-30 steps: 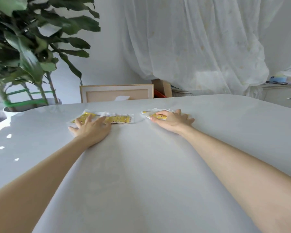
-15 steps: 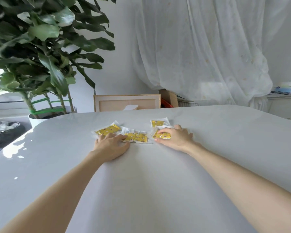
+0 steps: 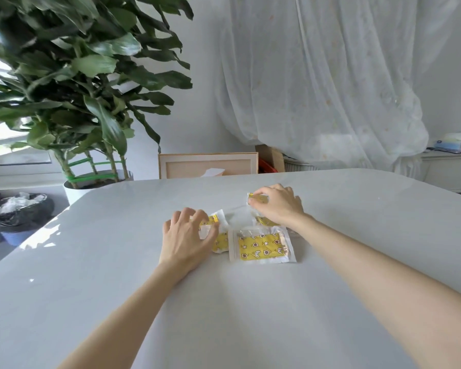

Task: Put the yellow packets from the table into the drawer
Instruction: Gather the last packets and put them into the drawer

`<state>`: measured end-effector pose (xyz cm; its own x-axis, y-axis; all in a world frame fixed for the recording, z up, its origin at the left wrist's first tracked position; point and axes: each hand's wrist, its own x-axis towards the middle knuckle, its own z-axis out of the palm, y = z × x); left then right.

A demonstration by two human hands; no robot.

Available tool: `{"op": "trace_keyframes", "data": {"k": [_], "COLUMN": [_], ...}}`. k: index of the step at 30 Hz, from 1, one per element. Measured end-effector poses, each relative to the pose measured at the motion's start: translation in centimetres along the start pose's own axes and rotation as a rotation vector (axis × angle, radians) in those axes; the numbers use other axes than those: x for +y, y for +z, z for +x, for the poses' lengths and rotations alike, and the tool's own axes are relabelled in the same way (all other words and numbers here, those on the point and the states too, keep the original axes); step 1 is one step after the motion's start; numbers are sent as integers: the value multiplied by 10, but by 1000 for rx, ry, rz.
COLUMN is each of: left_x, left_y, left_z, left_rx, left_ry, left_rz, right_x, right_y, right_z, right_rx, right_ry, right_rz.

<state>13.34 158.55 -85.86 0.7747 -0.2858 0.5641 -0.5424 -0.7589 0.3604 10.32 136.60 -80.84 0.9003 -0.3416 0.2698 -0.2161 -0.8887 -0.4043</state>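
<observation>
Four yellow star-printed packets in clear plastic wrappers show on the glossy white table (image 3: 250,302), and more may be hidden under the hands. The largest, a flat square packet (image 3: 262,246), lies free at the middle with no hand on it. Just left of the flat square packet, the left hand (image 3: 186,235) curls its fingers and thumb around a crumpled packet (image 3: 214,220), and a further packet (image 3: 221,242) lies half under that thumb. Just beyond the flat square packet, the right hand (image 3: 277,206) pinches a small folded packet (image 3: 257,199) by its fingertips; whether it is clear of the table cannot be told. Another yellow corner (image 3: 264,221) peeks from beneath the wrist. Farther beyond the flat square packet stands a pale wooden picture frame (image 3: 208,166), with a sheer white curtain (image 3: 317,89) behind it. Far left of the flat square packet are a leafy green potted plant (image 3: 77,89) and a black rubbish bag (image 3: 19,209); far right is a white cabinet (image 3: 450,171).
</observation>
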Motion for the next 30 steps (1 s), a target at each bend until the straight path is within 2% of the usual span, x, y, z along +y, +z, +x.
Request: {"op": "trace_keyframes", "data": {"k": [3,9,21,30], "left_x": [-3,-12,-2,34], "left_y": [6,22,5,-47], "left_z": [6,20,1,-51], "left_rx": [-128,-425,-404,-570], "left_ry": [-27,-59,-103,-231], "left_rz": [-42,30,64,200], "right_x": [-1,9,6,-3], "right_y": [20,57,38,9], "right_z": [25,56,-4,-88], "right_rx": [-124,-281,-341,-346], "right_ry": [36,133,-12,-80], "right_rz": [-69,-116,-85,-101]}}
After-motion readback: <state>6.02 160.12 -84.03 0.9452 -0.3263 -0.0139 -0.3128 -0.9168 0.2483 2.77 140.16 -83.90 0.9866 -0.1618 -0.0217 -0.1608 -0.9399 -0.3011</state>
